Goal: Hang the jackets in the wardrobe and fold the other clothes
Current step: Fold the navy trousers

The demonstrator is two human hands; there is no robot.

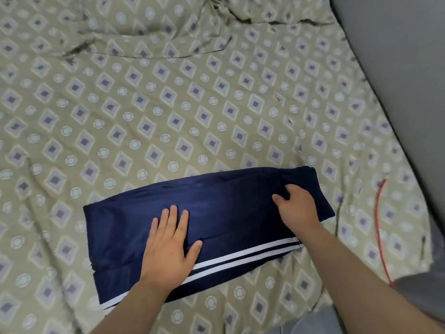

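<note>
bed (361,131) is covered in a wrinkly olive sheet (168,104) with a diamond and circle print, bunched up at the far end. navy pants (228,201) with white stripes lie flat on it. a red cable (378,225) trails down the right side.

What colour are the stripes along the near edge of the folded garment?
White stripes on the navy garment, seen in the head view.
</note>
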